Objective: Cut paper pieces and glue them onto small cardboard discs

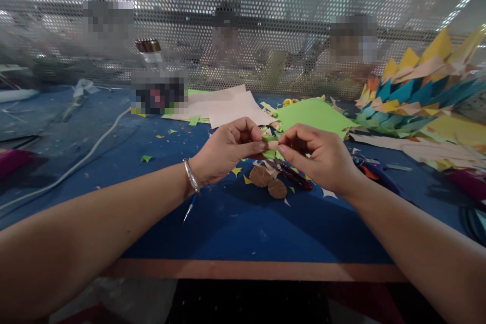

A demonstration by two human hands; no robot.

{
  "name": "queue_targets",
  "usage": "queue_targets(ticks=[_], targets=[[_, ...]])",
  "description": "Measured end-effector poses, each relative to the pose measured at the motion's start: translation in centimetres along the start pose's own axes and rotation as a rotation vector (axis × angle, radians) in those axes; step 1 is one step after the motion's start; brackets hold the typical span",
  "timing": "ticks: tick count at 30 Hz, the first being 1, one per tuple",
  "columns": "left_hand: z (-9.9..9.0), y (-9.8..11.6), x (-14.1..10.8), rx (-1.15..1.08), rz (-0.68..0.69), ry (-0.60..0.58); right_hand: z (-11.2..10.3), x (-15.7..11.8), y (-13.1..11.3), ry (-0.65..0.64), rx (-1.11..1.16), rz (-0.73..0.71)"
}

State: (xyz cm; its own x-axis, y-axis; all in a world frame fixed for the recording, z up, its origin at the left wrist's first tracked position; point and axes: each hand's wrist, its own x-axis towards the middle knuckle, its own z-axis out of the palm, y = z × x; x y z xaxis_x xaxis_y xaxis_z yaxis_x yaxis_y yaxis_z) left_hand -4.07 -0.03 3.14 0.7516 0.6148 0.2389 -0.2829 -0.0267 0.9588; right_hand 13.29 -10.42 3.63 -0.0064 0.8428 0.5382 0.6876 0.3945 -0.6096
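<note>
Over the middle of the table, my left hand (228, 151) pinches a small green and pale pink paper piece (271, 146) between thumb and forefinger. From the other side, my right hand (321, 158) has its thumb and fingertips closed on the pale edge of that same paper. The fingertips cover part of it, so its full shape is hidden. Beneath the hands lie two brown discs (277, 189) and dark red-handled scissors (298, 177), partly behind my right hand. Small yellow, green and pale paper scraps (237, 171) are scattered around them.
Behind the hands lie pale pink sheets (233, 106) and a green sheet (315, 115). A layered pointed-paper craft (413, 86) stands at the right. A blue and orange tool (374, 172) lies near my right wrist, a pen (189, 211) below my left. A white cable (89, 154) crosses the left side.
</note>
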Motion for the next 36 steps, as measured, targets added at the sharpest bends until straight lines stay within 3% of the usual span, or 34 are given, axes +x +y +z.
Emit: queue_targets(ticks=[17, 29, 36], targets=[[-0.6, -0.5, 0.5, -0.031, -0.009, -0.03, 0.0, 0.1, -0.1, -0.031, 0.079, 0.042], [-0.3, -0.1, 0.3, 0.161, 0.074, -0.032, 0.0, 0.1, -0.1, -0.018, 0.043, 0.041], [0.5, 0.1, -0.3, 0.085, -0.023, -0.002, 0.2, 0.2, -0.3, -0.009, 0.056, -0.01]])
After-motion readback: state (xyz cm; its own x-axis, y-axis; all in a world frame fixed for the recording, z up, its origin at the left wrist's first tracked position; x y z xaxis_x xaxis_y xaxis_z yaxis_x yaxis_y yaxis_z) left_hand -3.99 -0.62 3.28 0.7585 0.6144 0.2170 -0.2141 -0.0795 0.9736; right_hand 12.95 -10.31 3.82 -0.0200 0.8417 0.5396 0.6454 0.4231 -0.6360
